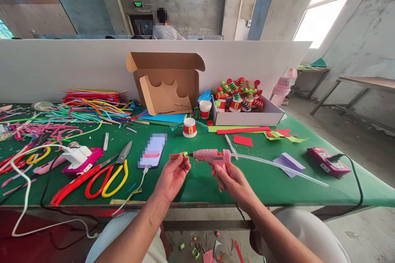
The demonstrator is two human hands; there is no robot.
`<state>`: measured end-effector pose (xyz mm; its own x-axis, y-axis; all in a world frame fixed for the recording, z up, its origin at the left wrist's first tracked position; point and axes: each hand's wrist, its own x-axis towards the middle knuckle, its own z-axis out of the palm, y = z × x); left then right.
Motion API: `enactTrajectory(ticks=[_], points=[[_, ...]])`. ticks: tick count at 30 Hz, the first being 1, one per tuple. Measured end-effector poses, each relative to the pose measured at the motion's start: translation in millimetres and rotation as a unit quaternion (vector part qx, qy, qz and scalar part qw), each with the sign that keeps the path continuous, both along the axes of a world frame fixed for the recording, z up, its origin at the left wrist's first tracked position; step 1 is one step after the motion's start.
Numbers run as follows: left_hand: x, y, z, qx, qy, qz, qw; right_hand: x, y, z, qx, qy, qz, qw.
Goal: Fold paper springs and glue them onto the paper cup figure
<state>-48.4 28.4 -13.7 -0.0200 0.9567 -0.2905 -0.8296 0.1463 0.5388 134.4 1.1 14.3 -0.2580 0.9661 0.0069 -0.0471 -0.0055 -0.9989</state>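
Note:
My right hand (230,174) is wrapped round the grip of a pink glue gun (212,155), its nozzle pointing left. A long clear glue stick (277,165) juts from the gun's back end. Between the fingertips of my left hand (174,174) is a small red and green folded paper spring (174,156), its right end at the nozzle; I cannot tell whether they touch. Just behind stands a red and white paper cup (189,128), upside down, with a teal paper spring (177,126) sticking out at its left and another at its right.
Finished cup figures fill a white box (248,118) at the back right. Left lie scissors (119,168), red-handled pliers (80,183), a phone (152,151) and coloured strips (89,107). A purple power strip (328,162) sits right. An open cardboard box (166,63) stands behind.

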Motion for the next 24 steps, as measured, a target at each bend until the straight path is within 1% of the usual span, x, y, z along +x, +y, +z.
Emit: enactTrajectory(ticks=[9,16,24], points=[[0.4,-1.1,1.8,-0.007,0.000,-0.001,1.000,0.7,0.3,-2.1,-0.002,-0.007,-0.012,1.000],[0.2,-0.9,4.1,-0.013,0.003,-0.002,1.000,1.8,-1.0,-0.8,-0.009,-0.013,-0.002,1.000],[1.5,-2.0,5.4,-0.023,0.002,0.007,1.000,1.3,0.7,-3.1,-0.006,-0.013,-0.010,1.000]])
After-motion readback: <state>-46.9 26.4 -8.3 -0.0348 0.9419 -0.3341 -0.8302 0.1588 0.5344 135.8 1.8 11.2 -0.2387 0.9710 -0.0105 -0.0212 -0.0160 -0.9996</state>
